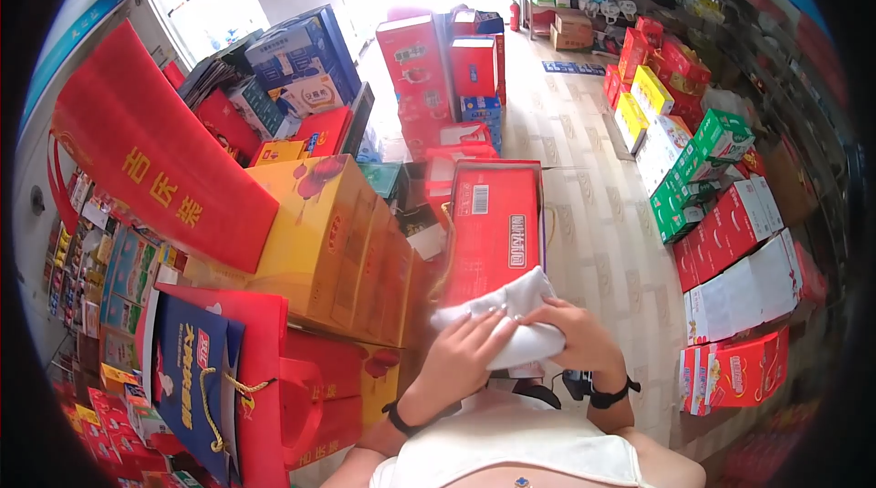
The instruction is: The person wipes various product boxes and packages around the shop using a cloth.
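Observation:
A folded white cloth (529, 345) is held between my two hands, just in front of my body. My left hand (470, 347) lies over its left part, fingers pressed onto the cloth. On the other side, my right hand (577, 331) grips the cloth's right edge, with the fingertips of both hands close together. Beyond the cloth stands a large red gift box (484, 237) with a barcode label and a framed white-lettered panel; the cloth covers its near end from view. Whether the cloth touches the box I cannot tell.
Yellow cartons (315, 242) are stacked to the left, with a red gift bag (164, 150) and a navy bag (196, 369) beside them. Red boxes (415, 77) stand ahead. Along the right, green cartons (703, 169) and red-white boxes (730, 233) line the tiled floor (584, 214).

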A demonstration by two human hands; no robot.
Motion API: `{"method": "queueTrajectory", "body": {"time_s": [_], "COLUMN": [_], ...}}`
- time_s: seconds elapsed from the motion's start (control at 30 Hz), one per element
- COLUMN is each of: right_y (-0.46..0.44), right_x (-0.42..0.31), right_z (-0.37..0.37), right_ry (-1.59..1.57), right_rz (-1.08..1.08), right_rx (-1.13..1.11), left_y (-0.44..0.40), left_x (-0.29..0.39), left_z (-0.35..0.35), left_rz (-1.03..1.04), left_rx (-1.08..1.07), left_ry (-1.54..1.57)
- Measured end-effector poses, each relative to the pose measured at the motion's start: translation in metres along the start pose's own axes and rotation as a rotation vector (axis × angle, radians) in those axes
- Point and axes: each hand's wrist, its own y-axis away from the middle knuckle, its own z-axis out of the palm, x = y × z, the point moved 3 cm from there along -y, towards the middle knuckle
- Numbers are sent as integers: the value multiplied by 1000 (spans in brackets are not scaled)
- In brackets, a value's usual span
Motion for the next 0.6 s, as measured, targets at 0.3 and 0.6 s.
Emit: {"method": "queueTrajectory", "body": {"time_s": [0.3, 0.6], "right_y": [51, 72], "right_x": [-33, -2], "right_z": [29, 60], "right_ry": [48, 283], "right_rz": [-169, 16], "right_rx": [156, 318], "left_y": [45, 61], "left_x": [13, -14], "left_z": [2, 72], "left_rz": [295, 147], "left_rx": [209, 181], "left_ry": [84, 64]}}
